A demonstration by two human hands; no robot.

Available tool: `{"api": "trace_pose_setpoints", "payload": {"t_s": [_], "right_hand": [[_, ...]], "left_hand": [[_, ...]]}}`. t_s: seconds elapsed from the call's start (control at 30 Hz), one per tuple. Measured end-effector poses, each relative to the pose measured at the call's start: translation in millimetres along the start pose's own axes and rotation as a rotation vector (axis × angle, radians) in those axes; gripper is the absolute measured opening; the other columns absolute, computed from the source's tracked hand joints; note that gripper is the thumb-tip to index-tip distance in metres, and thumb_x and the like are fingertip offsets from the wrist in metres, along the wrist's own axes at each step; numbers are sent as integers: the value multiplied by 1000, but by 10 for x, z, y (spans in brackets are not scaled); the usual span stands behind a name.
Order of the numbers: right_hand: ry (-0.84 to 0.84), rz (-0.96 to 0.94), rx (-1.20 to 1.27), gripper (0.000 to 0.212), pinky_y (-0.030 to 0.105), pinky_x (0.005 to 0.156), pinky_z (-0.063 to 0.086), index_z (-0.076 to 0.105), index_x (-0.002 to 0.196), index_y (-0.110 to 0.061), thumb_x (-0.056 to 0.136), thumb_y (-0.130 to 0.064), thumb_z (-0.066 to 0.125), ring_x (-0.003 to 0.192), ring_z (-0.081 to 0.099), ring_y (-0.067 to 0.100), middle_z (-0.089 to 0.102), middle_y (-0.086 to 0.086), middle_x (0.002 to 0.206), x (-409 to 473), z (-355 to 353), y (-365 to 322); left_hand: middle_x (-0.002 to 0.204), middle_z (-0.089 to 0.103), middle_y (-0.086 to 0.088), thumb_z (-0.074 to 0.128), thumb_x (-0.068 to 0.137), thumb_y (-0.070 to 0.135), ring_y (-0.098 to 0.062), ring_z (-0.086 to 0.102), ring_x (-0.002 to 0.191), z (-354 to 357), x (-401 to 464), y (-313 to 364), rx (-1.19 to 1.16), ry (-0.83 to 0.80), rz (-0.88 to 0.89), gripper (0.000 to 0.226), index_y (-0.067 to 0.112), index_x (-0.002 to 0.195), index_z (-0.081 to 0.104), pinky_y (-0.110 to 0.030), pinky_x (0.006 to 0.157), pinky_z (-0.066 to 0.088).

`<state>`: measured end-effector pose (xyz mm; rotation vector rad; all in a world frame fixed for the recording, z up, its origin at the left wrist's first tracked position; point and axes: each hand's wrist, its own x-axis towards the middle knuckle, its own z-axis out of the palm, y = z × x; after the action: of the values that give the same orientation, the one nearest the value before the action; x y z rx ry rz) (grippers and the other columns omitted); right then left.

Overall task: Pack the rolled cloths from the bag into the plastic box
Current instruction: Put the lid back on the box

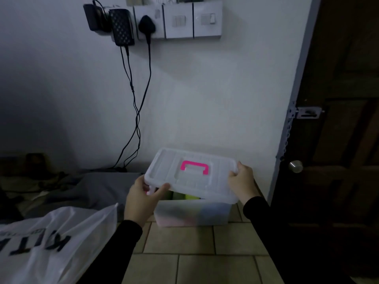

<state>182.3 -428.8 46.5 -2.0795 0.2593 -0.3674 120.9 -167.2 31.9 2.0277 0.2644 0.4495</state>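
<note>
L hand (141, 199) and R hand (242, 181) each closed on an end of the lid (190, 177), thumbs on top, fingers under the rim, black sleeves reaching in from below. White bag (53, 242) lies at lower left, printed side up. Plastic box (192, 214) sits on the tiled floor (194, 253) by the wall, long axis running L-R. Lid held betw. the hands just above the box, tilted, near edge raised; coloured cloths (190, 196) show in the gap. Pink handle (194, 167) w/ long side L-R.

Dim home bedroom: bed (102, 187), wall sockets (174, 21), wooden door (338, 119).
</note>
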Motion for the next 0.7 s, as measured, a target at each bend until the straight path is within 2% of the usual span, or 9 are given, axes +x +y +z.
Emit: {"api": "trace_pose_setpoints", "payload": {"t_s": [0.07, 0.13, 0.17, 0.27, 0.4, 0.47, 0.57, 0.7], "right_hand": [[-16, 8, -95, 45, 30, 99, 39, 46, 134, 2, 91, -10, 48, 118, 50, 38, 42, 25, 134, 15, 35, -41], [-41, 25, -203, 43, 27, 93, 37, 43, 134, 3, 93, -10, 46, 119, 47, 37, 37, 26, 137, 51, 83, -55], [-56, 27, -246, 41, 27, 91, 38, 43, 132, 3, 93, -10, 45, 118, 48, 36, 37, 25, 137, 47, 93, -72], [-82, 5, -360, 41, 28, 93, 38, 43, 132, 0, 94, -13, 42, 119, 48, 35, 39, 21, 137, 74, 113, -103], [-169, 35, -420, 41, 31, 97, 39, 46, 130, 4, 93, -15, 42, 122, 47, 36, 47, 25, 134, 131, 151, -93], [-201, 28, -428, 41, 33, 96, 40, 47, 127, 5, 92, -17, 44, 122, 49, 36, 50, 26, 133, 138, 160, -74], [-269, 0, -393, 49, 35, 98, 41, 46, 131, 3, 91, -24, 51, 122, 50, 35, 49, 23, 135, 118, 198, -74], [-309, -15, -355, 56, 37, 106, 37, 37, 139, 4, 92, -24, 51, 129, 43, 35, 39, 22, 143, 85, 256, -84]], "left_hand": [[116, 54, -7, 62, 66, 73, -29, 52, 107, -46, 70, -12, 408, 60, 52, 72, 22, 117, 58, -37, 85, 47], [111, 53, -7, 47, 65, 84, -29, 47, 105, -59, 101, -23, 738, 50, 125, 78, 20, 106, 63, -36, 82, 43], [108, 52, -7, 47, 66, 83, -29, 46, 103, -58, 73, 1, 796, 37, 106, 78, 15, 100, 66, -34, 79, 44], [104, 52, -8, 50, 68, 80, -30, 50, 102, -13, 5, 23, 808, 41, 48, 81, 5, 96, 68, -33, 80, 47], [106, 54, -12, 44, 68, 83, -33, 51, 104, 15, -15, 50, 864, -21, -10, 90, 7, 111, 63, -33, 79, 44], [113, 52, -14, 39, 66, 84, -34, 48, 107, 26, 12, 59, 906, -65, 27, 95, 14, 129, 52, -36, 81, 42], [134, 44, -16, 57, 71, 71, -37, 43, 122, 91, 48, 153, 749, -85, 14, 99, 11, 144, 30, -41, 96, 41], [126, 48, -13, 49, 75, 72, -35, 45, 115, 221, 128, 154, 768, -92, 3, 88, 7, 134, 39, -40, 92, 41]]}}
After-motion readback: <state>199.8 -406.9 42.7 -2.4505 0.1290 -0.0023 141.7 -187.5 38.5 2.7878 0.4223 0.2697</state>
